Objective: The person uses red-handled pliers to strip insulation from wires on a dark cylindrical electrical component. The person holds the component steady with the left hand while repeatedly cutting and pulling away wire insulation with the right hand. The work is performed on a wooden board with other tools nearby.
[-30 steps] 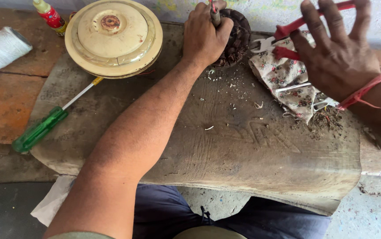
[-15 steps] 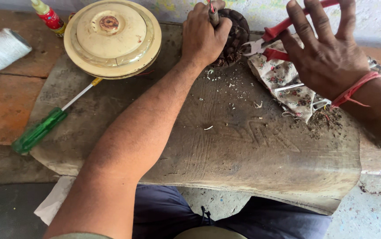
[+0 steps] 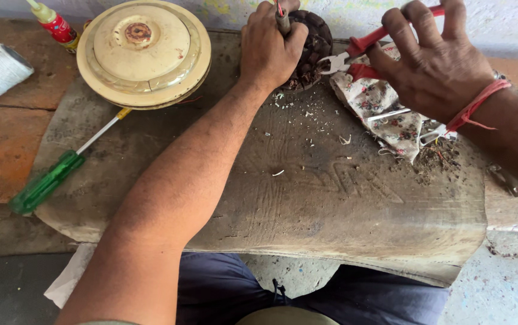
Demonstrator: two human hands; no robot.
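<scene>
Left hand (image 3: 268, 51) fingers clenched around a thin tool handle (image 3: 282, 21) on the dark round ribbed motor core (image 3: 310, 48) at tabletop's far edge. Right hand (image 3: 436, 69) grips red-handled pliers (image 3: 355, 54) above floral cloth (image 3: 385, 105). Cream round metal cover (image 3: 144, 51) and green-handled screwdriver (image 3: 48, 180) lie left.

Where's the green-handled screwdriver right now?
In the head view, the green-handled screwdriver lies untouched at the left of the worn mat, tip pointing up toward the cream round cover, well left of the left hand.

Squeeze bottle (image 3: 54, 23): small, with a pale nozzle and a red label, seen at the upper left, just beside the cream round cover (image 3: 143, 51). No signs or screens are seen.
</scene>
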